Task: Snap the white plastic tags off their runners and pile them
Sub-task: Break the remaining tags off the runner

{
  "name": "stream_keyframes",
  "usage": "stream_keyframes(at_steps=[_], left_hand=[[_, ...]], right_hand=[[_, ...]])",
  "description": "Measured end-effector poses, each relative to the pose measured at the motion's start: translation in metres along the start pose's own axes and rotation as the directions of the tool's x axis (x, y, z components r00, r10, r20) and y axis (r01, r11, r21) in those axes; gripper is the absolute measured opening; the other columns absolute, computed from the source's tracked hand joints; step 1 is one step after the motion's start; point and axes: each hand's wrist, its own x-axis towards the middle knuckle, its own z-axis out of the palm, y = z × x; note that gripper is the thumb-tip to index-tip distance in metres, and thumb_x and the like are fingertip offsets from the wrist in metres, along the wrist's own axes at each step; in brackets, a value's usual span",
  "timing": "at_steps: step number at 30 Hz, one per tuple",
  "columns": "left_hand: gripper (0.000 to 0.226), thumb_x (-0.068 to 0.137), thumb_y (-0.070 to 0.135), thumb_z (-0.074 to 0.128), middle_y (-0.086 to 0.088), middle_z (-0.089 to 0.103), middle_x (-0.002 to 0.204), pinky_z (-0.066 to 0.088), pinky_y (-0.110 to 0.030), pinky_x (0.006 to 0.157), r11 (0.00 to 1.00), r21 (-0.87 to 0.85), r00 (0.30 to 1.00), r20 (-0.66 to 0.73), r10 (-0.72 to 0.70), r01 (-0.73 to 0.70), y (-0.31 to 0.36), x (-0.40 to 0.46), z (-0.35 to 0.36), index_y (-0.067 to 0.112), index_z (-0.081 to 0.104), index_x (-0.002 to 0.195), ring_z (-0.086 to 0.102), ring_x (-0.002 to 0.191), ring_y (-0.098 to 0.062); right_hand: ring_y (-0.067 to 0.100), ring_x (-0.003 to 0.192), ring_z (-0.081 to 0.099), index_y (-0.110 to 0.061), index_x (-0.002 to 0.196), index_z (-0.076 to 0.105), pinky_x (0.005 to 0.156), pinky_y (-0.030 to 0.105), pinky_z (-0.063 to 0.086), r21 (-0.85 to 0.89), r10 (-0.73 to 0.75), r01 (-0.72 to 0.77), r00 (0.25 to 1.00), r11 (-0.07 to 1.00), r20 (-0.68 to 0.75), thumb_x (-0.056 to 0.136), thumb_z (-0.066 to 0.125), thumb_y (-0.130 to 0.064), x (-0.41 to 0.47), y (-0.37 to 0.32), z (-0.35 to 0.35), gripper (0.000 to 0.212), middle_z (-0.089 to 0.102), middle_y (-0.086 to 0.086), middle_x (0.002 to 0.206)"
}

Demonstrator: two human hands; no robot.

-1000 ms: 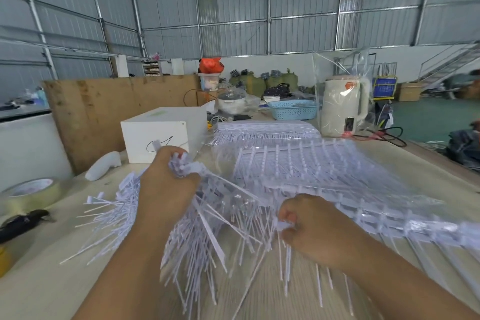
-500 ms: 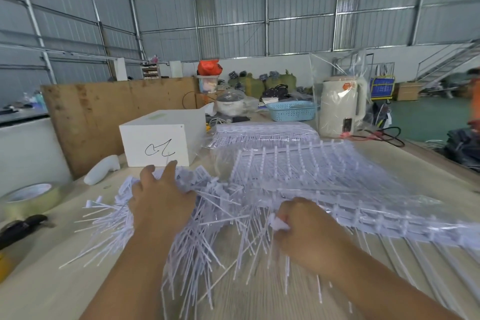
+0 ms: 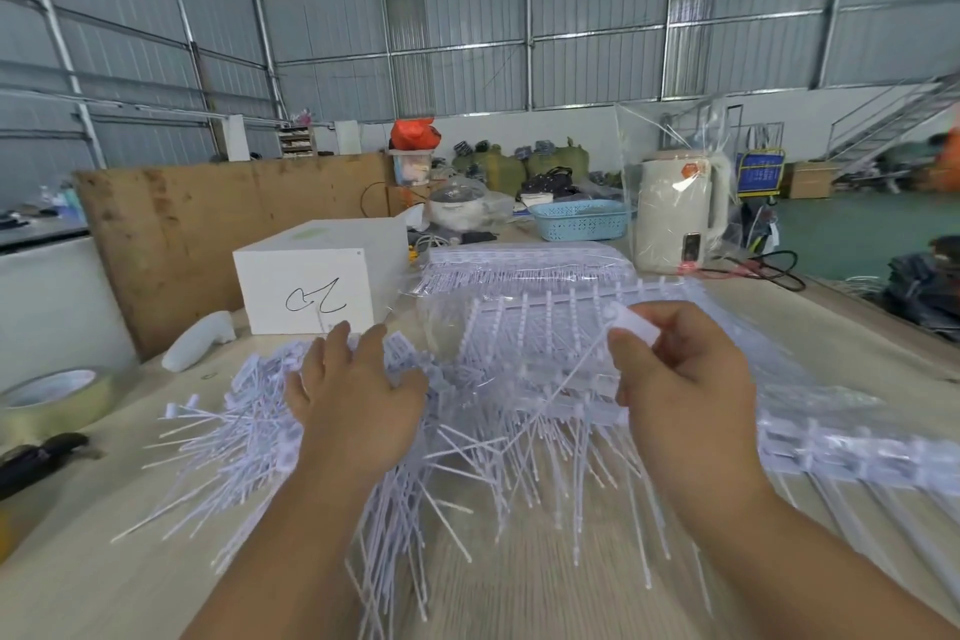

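Left hand (image 3: pixel 353 411) lies flat, fingers straight and spread, on the loose pile of white tags (image 3: pixel 249 431) heaped on the table (image 3: pixel 78 561). Right hand (image 3: pixel 680 379) is raised above the sheets, thumb and fingers pinching one detached tag (image 3: pixel 631 325) by its flat head, thin tail trailing down-left. Runner sheets (image 3: pixel 545 327) with tags attached lie between and beyond the hands, partly in clear plastic. White box (image 3: pixel 317 283) stands behind the pile; tape roll (image 3: pixel 52 398) at left edge; kettle (image 3: pixel 672 218) far right

Left hand (image 3: pixel 353 405) hides part of the loose tags (image 3: pixel 234 442); both forearms cropped.
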Motion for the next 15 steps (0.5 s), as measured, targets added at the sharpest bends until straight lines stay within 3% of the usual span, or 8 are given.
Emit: stream_keyframes(at_steps=[4, 8, 13, 15], left_hand=[[0.061, 0.092, 0.046, 0.045, -0.001, 0.009, 0.162, -0.003, -0.051, 0.118, 0.998, 0.062, 0.999, 0.030, -0.013, 0.011, -0.006, -0.002, 0.004, 0.029, 0.030, 0.148, 0.000, 0.148, -0.023], [0.062, 0.091, 0.053, 0.043, 0.000, 0.012, 0.161, -0.006, -0.051, 0.117, 0.995, 0.100, 1.000, -0.001, 0.016, -0.016, -0.007, 0.000, 0.008, 0.030, 0.032, 0.147, 0.000, 0.148, -0.022], [0.061, 0.092, 0.056, 0.042, -0.001, 0.018, 0.159, -0.004, -0.054, 0.117, 0.985, 0.174, 0.999, 0.036, 0.005, -0.011, -0.010, -0.002, 0.009, 0.029, 0.034, 0.146, 0.004, 0.148, -0.025], [0.056, 0.092, 0.055, 0.044, 0.001, 0.023, 0.157, -0.001, -0.052, 0.117, 0.993, 0.117, 1.000, -0.001, 0.022, -0.021, -0.005, -0.003, 0.006, 0.030, 0.042, 0.142, 0.009, 0.146, -0.023]], right_hand=[[0.015, 0.043, 0.048, -0.008, 0.082, 0.057, 0.043, 0.021, 0.041, 0.308, 0.156, -0.148, 0.988, 0.940, 0.000, 0.092, 0.054, -0.001, 0.001, -0.009, 0.000, 0.013, 0.053, 0.001, 0.057], [0.018, 0.050, 0.057, -0.010, 0.085, 0.058, 0.049, 0.026, 0.050, 0.546, 0.241, -0.250, 0.966, 0.800, 0.090, 0.096, 0.048, 0.001, 0.002, -0.015, 0.001, 0.018, 0.061, 0.005, 0.063], [0.019, 0.054, 0.062, -0.006, 0.094, 0.058, 0.051, 0.028, 0.053, 0.596, 0.310, -0.437, 0.899, 0.674, 0.309, 0.098, 0.045, -0.003, 0.004, -0.015, 0.006, 0.014, 0.066, 0.011, 0.072], [0.019, 0.052, 0.060, -0.004, 0.098, 0.057, 0.050, 0.028, 0.053, 0.562, 0.312, -0.483, 0.872, 0.672, 0.376, 0.097, 0.045, -0.003, 0.003, -0.015, 0.010, 0.012, 0.067, 0.012, 0.073]])
